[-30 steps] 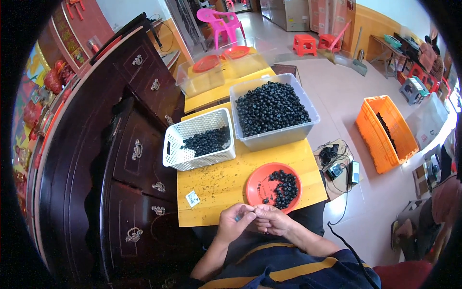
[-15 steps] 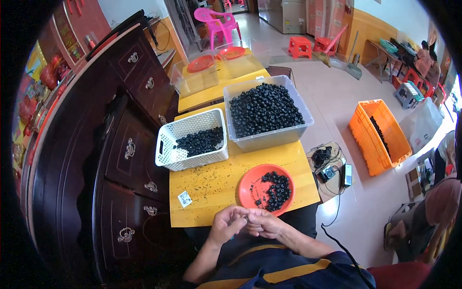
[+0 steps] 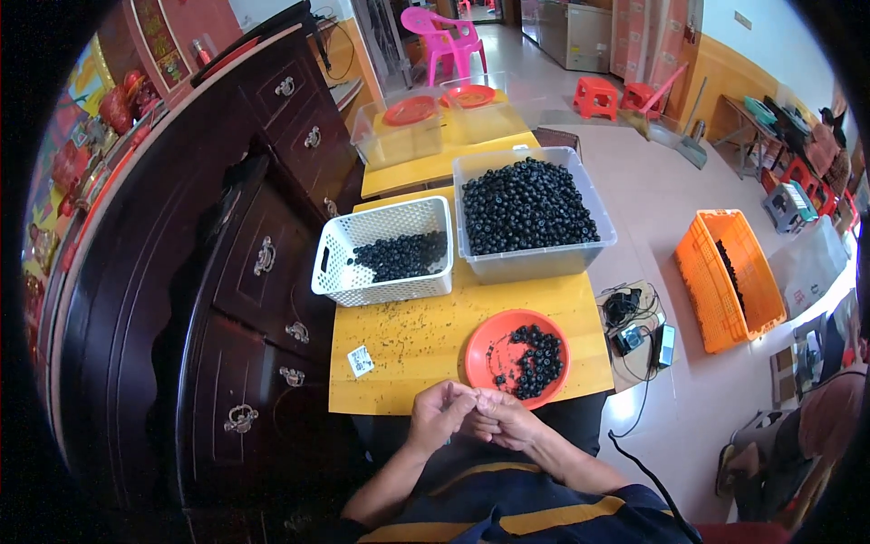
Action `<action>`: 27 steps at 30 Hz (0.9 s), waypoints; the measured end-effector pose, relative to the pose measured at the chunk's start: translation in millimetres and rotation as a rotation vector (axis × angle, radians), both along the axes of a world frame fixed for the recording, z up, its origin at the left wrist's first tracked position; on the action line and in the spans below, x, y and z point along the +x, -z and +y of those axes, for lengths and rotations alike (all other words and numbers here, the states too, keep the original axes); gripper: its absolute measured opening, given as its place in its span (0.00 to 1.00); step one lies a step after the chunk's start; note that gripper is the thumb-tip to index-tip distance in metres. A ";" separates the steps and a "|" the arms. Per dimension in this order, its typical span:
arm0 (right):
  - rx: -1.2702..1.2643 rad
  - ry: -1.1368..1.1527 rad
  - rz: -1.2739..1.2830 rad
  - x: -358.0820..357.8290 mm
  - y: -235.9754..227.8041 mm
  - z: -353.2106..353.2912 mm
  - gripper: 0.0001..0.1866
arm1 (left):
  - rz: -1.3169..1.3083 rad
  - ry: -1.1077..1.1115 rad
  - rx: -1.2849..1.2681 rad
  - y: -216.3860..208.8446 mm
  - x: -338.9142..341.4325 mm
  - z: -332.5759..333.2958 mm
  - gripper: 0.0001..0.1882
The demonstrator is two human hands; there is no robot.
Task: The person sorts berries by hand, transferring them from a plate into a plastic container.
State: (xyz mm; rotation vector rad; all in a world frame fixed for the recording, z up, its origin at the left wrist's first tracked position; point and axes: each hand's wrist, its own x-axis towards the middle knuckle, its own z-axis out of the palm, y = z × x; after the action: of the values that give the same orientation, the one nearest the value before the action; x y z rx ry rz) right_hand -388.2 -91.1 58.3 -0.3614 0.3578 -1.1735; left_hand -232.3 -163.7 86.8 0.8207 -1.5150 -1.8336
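Observation:
At the table's near edge, my left hand [image 3: 439, 415] and my right hand [image 3: 506, 422] meet with fingers pinched together. Whatever lies between the fingertips is too small or hidden to make out. Just beyond my right hand, a round orange-red plate [image 3: 485, 349] carries a loose heap of small black round pieces [image 3: 541, 355], some with a hole in the middle. A white perforated basket [image 3: 381, 295] farther left holds more of these pieces. Behind the plate stands a translucent tub [image 3: 535, 265] piled high with them.
Dark crumbs and a small white printed card [image 3: 361, 361] lie on the yellow table [image 3: 408, 390]. A dark wooden cabinet [image 3: 217, 317] borders the left side. On the right are cabled devices [image 3: 629, 339], an orange crate [image 3: 716, 335] and another seated person [image 3: 816, 426].
The whole scene has shifted slightly right in the picture as my head turned. My hands stay pinched together at the table edge, with the fingers only slightly rearranged.

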 end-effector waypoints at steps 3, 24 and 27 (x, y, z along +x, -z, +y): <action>0.025 0.012 -0.084 -0.8 4.9 -2.7 0.18 | -0.039 -0.003 -0.048 -9.0 3.6 -5.3 0.10; 0.131 0.155 -0.057 1.9 9.6 -7.8 0.15 | -0.459 0.013 -1.044 -25.4 1.8 -24.7 0.20; 0.131 0.157 -0.072 2.8 11.9 -8.4 0.16 | -0.479 0.025 -1.080 -21.2 2.3 -28.2 0.20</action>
State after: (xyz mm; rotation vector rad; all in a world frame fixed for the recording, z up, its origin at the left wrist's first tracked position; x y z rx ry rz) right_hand -385.4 -99.6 46.4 -0.1787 0.4039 -1.3057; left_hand -230.0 -191.9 108.0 0.6739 -2.4232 -0.5848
